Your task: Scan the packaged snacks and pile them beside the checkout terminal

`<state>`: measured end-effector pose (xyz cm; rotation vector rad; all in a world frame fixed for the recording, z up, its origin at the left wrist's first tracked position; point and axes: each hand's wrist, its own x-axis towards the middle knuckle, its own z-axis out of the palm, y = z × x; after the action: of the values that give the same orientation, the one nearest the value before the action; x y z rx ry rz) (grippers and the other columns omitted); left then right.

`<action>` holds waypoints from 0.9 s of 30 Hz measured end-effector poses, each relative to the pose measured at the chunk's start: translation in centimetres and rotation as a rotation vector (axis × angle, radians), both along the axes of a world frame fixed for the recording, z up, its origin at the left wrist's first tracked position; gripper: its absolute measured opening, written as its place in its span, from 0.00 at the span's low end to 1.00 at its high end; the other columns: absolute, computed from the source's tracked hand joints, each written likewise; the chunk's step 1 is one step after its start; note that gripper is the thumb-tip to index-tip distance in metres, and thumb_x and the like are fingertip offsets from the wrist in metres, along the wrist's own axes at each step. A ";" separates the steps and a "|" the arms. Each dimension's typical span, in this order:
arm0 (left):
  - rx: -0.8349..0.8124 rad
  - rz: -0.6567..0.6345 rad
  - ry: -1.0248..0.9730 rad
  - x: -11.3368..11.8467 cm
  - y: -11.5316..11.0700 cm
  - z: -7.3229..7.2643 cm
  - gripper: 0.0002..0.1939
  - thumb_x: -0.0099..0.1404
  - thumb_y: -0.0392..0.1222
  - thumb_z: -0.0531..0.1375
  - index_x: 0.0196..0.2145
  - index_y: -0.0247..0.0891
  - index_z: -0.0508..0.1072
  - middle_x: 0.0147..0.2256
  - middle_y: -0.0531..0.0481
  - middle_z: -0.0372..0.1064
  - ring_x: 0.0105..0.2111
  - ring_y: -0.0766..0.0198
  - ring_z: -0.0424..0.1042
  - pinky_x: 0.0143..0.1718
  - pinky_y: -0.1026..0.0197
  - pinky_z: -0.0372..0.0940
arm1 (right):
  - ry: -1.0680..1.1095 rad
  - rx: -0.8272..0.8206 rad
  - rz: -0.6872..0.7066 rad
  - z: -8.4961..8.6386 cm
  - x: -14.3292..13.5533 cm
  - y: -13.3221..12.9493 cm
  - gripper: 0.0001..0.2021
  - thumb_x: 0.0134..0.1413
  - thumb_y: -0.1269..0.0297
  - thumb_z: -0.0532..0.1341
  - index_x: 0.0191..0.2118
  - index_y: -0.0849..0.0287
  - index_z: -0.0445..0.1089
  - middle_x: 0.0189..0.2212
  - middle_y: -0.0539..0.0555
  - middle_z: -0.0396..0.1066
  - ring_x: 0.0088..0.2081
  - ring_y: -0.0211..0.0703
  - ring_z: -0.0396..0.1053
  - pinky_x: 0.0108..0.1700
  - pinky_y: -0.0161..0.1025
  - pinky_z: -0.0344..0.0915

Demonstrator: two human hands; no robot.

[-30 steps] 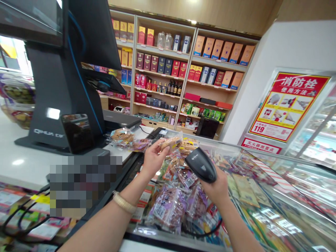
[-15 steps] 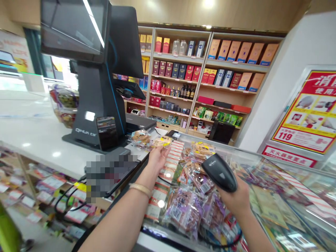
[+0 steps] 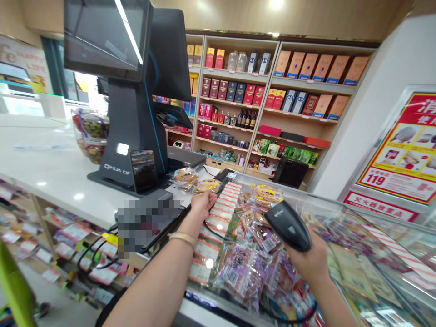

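My left hand (image 3: pixel 203 203), a bracelet on its wrist, has its fingers closed on the near edge of a clear packet of round tan biscuits (image 3: pixel 207 185). That packet lies at the counter's edge, right beside a similar biscuit packet (image 3: pixel 185 177). In my right hand (image 3: pixel 312 255) is a black barcode scanner (image 3: pixel 289 225), its head tilted up and to the left over the glass counter. Below the scanner lie purple-printed snack packets (image 3: pixel 243 270) in clear wrap. More tan biscuits with a yellow label (image 3: pixel 265 193) rest behind them.
A black checkout terminal (image 3: pixel 127 122) stands on the white counter (image 3: pixel 44 154) to the left. A black cable (image 3: pixel 289 320) runs along the front of the glass counter. Price labels (image 3: pixel 226 200) line its left side. Shelves of boxed goods (image 3: pixel 235 91) fill the back wall.
My left hand and its biscuit packet have shifted slightly left, nearer the other packet. The scanner stays in my right hand over the snacks. The camera view has turned a little left.
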<state>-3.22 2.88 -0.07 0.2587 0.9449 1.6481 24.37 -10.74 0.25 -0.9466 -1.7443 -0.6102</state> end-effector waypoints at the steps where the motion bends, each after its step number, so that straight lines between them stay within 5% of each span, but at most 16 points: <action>1: 0.006 0.000 0.007 -0.1 0.1 0.0 0.06 0.63 0.30 0.60 0.28 0.33 0.69 0.19 0.52 0.67 0.18 0.72 0.70 0.23 0.72 0.68 | -0.002 0.001 0.003 0.1 0.0 0.0 0.06 0.54 0.60 0.60 0.30 0.56 0.66 0.22 0.50 0.69 0.20 0.40 0.65 0.22 0.34 0.59; 6: 0.043 -0.030 0.061 0.0 -0.2 0.6 0.08 0.61 0.25 0.58 0.27 0.33 0.69 0.23 0.50 0.70 0.24 0.72 0.73 0.30 0.71 0.69 | 0.001 -0.003 0.006 0.1 -0.1 -0.1 0.07 0.53 0.61 0.60 0.28 0.55 0.64 0.20 0.49 0.67 0.20 0.40 0.65 0.22 0.34 0.60; 13: 0.140 -0.151 0.288 1.3 -2.6 1.5 0.09 0.51 0.37 0.67 0.30 0.36 0.71 0.23 0.56 0.68 0.20 0.71 0.68 0.20 0.71 0.57 | 0.042 -0.036 -0.014 -0.1 -0.1 0.2 0.08 0.52 0.60 0.62 0.27 0.56 0.64 0.20 0.48 0.65 0.20 0.40 0.64 0.23 0.35 0.61; 18: 0.432 -0.738 0.834 1.9 -4.7 2.5 0.14 0.47 0.47 0.70 0.26 0.36 0.74 0.23 0.55 0.69 0.25 0.70 0.67 0.27 0.67 0.60 | 0.064 -0.057 -0.008 0.1 -0.3 0.1 0.06 0.51 0.61 0.61 0.28 0.56 0.65 0.21 0.49 0.68 0.22 0.41 0.67 0.24 0.35 0.62; 22: 0.517 -1.162 1.111 2.1 -5.7 2.6 0.19 0.42 0.48 0.72 0.31 0.36 0.78 0.28 0.52 0.74 0.29 0.66 0.69 0.33 0.65 0.63 | 0.084 -0.078 0.003 0.3 -0.4 0.0 0.07 0.51 0.60 0.62 0.29 0.57 0.67 0.22 0.50 0.70 0.23 0.41 0.69 0.25 0.35 0.63; 27: 0.590 -1.379 1.407 2.5 -6.3 2.1 0.35 0.34 0.50 0.75 0.44 0.43 0.78 0.33 0.54 0.76 0.32 0.62 0.71 0.34 0.65 0.63 | 0.091 -0.098 -0.007 0.4 -0.5 0.0 0.06 0.50 0.60 0.61 0.28 0.57 0.67 0.22 0.51 0.70 0.23 0.43 0.70 0.24 0.35 0.63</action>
<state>-0.67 -3.44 1.99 2.0944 0.7676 0.1687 23.89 -10.79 0.62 -1.0327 -1.7028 -0.4825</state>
